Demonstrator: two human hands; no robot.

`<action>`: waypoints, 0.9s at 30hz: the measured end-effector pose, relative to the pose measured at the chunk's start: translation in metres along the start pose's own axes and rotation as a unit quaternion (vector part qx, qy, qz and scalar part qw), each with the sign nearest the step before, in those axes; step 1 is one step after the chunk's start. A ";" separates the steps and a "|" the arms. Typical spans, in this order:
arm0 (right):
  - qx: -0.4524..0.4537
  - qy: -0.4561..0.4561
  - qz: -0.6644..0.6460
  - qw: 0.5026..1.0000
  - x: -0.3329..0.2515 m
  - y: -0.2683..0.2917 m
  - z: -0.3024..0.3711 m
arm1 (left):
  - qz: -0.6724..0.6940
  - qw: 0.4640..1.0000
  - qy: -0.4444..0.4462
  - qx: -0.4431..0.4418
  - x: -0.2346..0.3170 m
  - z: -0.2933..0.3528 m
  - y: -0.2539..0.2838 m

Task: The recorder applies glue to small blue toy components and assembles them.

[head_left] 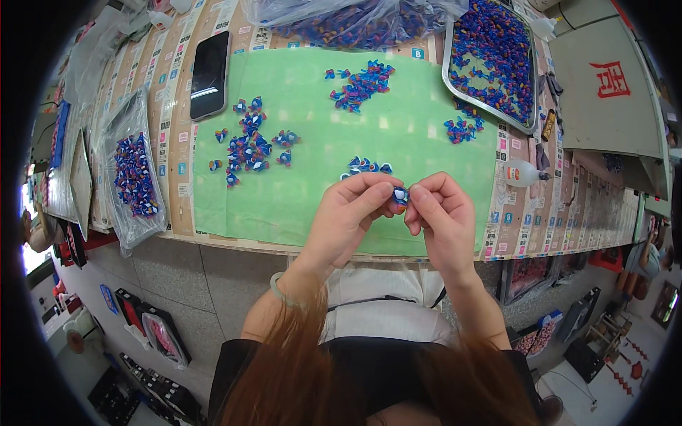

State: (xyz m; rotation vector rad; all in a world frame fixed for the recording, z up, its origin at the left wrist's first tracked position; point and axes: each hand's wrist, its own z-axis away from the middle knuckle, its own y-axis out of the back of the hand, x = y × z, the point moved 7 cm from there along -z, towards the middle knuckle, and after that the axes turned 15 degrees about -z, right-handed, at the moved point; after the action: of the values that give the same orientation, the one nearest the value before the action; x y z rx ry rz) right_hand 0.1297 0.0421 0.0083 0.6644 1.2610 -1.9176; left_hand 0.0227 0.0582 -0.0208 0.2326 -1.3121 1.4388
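Close to the near edge of the green sheet [327, 142], my left hand [344, 216] pinches a small blue, white and orange plastic piece [401, 194] between thumb and forefinger. From the other side, the closed fingertips of my right hand [449, 216] meet its edge. Any smaller part inside those fingertips is hidden. Just beyond my hands lie several similar blue and white pieces [366, 166], partly covered by the left fingers. A larger heap of such pieces [249, 149] rests to the left. Farther away is a pile of small blue and red parts [364, 86].
At the far right stands a metal tray [446, 71] of colourful parts, with a few parts [463, 129] beside it. A black phone [210, 74], a plastic-wrapped tray [153, 177], a clear bag [355, 15] of parts and a white bottle [520, 173] surround the sheet.
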 end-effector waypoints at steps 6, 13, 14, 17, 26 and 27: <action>0.006 0.021 -0.022 1.000 0.002 0.001 0.000 | -0.003 1.000 0.003 0.015 0.003 0.003 -0.001; 0.133 0.226 0.096 0.960 -0.020 0.057 0.017 | -0.455 0.837 -0.132 0.275 0.051 0.008 0.077; 0.196 0.301 0.127 0.925 -0.030 0.075 0.028 | -0.588 0.712 -0.181 0.338 0.066 0.013 0.077; 0.330 0.405 0.174 0.835 -0.050 0.111 0.053 | -0.631 0.648 -0.234 0.356 0.076 0.013 0.067; 0.280 0.367 0.213 0.861 -0.074 0.154 0.013 | -0.736 0.620 -0.225 0.155 0.043 -0.015 0.017; 0.279 0.367 0.212 0.862 -0.076 0.159 0.010 | -0.737 0.618 -0.226 0.156 0.044 -0.014 0.016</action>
State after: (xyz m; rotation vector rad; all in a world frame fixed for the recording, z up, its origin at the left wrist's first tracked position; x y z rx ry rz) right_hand 0.3024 0.0154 -0.0171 1.9430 0.8150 -1.6783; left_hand 0.0013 0.0975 -0.0026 1.5771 -0.6855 0.0702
